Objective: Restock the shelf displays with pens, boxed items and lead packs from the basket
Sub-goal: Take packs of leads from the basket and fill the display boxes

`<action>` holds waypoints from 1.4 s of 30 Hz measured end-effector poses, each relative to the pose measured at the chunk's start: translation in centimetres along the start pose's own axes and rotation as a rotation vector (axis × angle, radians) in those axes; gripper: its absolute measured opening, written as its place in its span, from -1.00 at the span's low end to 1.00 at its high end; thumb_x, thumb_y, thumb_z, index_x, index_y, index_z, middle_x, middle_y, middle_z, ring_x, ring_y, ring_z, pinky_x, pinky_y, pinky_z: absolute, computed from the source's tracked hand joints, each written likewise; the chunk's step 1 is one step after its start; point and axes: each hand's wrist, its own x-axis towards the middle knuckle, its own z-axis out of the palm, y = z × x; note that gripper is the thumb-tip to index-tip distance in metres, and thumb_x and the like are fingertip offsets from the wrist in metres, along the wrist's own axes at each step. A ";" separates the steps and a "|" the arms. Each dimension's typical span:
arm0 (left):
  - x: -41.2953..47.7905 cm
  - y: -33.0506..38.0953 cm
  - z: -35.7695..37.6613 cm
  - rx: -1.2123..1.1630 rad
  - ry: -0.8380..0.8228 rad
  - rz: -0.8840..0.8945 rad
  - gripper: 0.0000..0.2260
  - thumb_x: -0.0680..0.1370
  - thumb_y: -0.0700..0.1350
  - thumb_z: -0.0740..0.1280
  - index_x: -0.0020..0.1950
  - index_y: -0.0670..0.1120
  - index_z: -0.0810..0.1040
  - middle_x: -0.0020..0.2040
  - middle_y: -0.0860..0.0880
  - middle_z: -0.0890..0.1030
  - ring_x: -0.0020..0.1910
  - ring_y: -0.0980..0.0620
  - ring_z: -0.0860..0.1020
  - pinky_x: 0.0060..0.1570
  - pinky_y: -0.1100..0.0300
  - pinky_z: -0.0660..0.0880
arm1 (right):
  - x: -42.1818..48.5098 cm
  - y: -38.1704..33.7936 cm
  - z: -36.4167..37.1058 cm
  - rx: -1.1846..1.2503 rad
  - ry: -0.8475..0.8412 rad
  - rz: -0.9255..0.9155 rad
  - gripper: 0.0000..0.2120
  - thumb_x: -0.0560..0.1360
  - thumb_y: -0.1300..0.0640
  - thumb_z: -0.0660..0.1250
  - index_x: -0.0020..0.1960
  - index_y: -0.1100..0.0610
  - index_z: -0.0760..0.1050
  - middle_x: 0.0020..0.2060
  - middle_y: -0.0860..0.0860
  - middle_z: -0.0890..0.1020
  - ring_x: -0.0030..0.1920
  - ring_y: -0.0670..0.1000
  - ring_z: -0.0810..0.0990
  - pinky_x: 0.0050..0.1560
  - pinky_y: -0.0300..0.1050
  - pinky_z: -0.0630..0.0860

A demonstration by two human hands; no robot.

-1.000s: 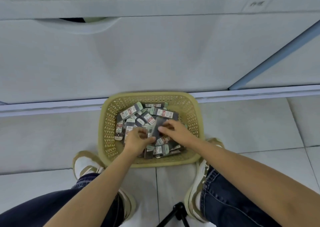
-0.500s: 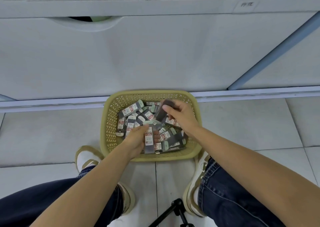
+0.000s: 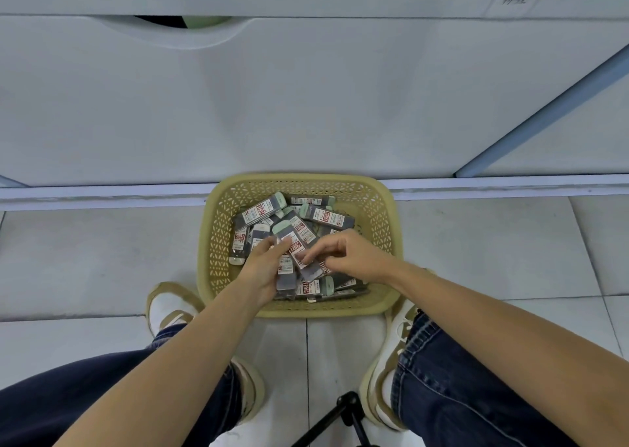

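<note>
— Pale grey floor tiles [image 3: 102,259] run up to a white cabinet front [image 3: 306,106] at twelve o'clock. Where do we find the stock?

— We find it in the yellow lattice basket [image 3: 386,222], which stands on the tiles right against the cabinet's base. Loose lead packs [image 3: 326,215], dark with red-and-white labels and pale green caps, lie heaped inside, showing mostly toward its twelve o'clock side.

— And our hands?

— Both are over the basket's six o'clock half. Our left hand [image 3: 262,273] comes in from seven o'clock, fingers curled round a small stack [image 3: 285,280] of packs. Our right hand [image 3: 357,256] comes in from four o'clock and pinches the top pack [image 3: 299,240], which lies slantwise on that stack with its green cap toward eleven o'clock.

— Do our hands touch?

— We cannot tell; the fingertips sit close together over that pack.

— What else do we see?

— Our tan-and-white shoes flank the basket, the left shoe [image 3: 170,307] at eight o'clock and the right shoe [image 3: 398,327] at four. A black tripod leg [image 3: 326,422] shows at six o'clock between our jeans.
</note>
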 end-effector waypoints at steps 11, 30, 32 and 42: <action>0.2 -0.3 0.1 0.162 -0.055 0.136 -0.83 0.66 -0.13 0.21 0.21 -0.15 0.37 -0.12 -0.17 0.61 -0.22 -0.10 0.63 -0.31 0.04 0.57 | 2.0 -0.2 0.7 -0.125 0.241 0.062 -0.90 0.53 0.14 0.38 0.01 0.00 0.65 -0.19 -0.18 0.66 -0.18 -0.24 0.61 -0.13 -0.38 0.49; 1.4 -1.3 -2.2 0.404 -0.061 0.226 -0.77 0.61 -0.21 0.29 0.23 -0.12 0.35 -0.30 -0.06 0.58 -0.47 0.03 0.51 -0.42 0.16 0.53 | 1.8 4.2 -0.9 -0.820 0.054 0.382 -0.75 0.44 -0.05 0.46 -0.05 0.12 0.60 0.05 0.06 0.42 0.14 0.04 0.34 0.13 -0.05 0.38; 1.2 -1.2 -2.2 0.409 -0.068 0.233 -0.78 0.60 -0.22 0.29 0.22 -0.12 0.35 -0.30 -0.06 0.57 -0.46 0.01 0.51 -0.43 0.14 0.53 | 1.6 4.0 -1.4 -0.696 0.023 0.350 -0.81 0.49 0.00 0.41 -0.06 0.12 0.57 -0.05 -0.02 0.45 0.06 0.00 0.40 0.00 -0.15 0.39; 1.6 -0.6 -2.1 0.379 -0.028 0.239 -0.83 0.61 -0.22 0.27 0.20 -0.18 0.42 -0.26 -0.09 0.58 -0.44 0.01 0.52 -0.41 0.11 0.52 | 4.3 0.7 -6.0 -0.480 0.447 0.053 -0.96 0.50 0.02 0.40 -0.05 -0.08 0.59 -0.13 -0.27 0.61 -0.11 -0.33 0.53 -0.13 -0.45 0.35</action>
